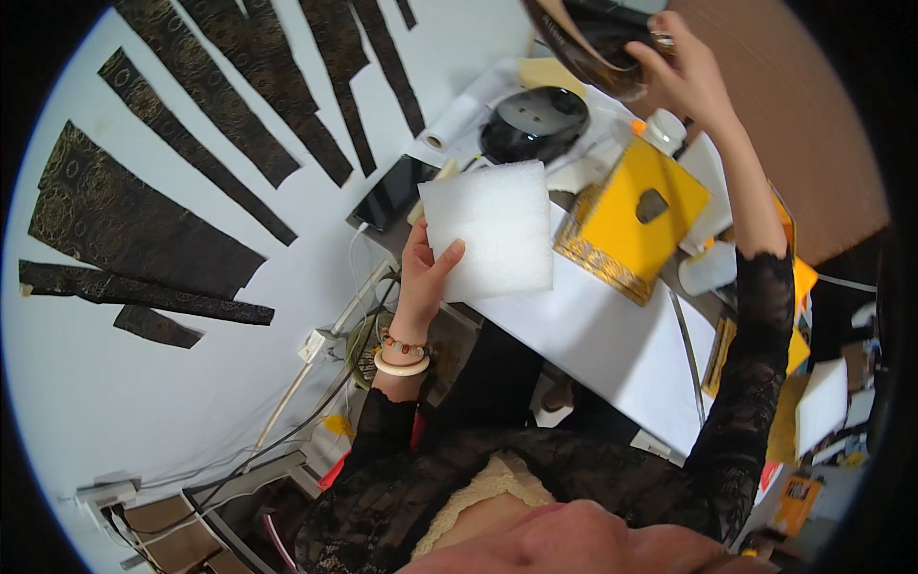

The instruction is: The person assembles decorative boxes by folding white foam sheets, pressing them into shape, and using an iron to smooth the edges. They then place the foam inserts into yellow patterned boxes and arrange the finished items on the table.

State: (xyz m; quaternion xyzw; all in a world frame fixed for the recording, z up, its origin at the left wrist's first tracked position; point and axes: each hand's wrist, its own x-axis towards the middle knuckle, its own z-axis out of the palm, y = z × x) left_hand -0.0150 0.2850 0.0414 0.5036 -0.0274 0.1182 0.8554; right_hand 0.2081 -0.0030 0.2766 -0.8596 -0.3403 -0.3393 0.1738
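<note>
My left hand (428, 262) grips a square white foam sheet (495, 229) by its left edge, thumb on top and the other fingers behind. The sheet hangs above the near side of a white tabletop (609, 344). At the top right, my right hand (692, 75) is raised and closed around the rim of a glossy brown curved object (609, 75), which bears writing and is partly cut off by the picture's edge. A yellow box-like piece (638, 215) with gold patterned trim and a dark irregular patch lies right of the foam.
A black glossy dome (534, 125), a white paper roll (466, 104) and a white-capped bottle (665, 131) stand beyond the foam. A smartphone (394, 192) with a cable lies to its left. Dark brocade pieces (143, 208) are on the white wall. Another white bottle (708, 268) lies at right.
</note>
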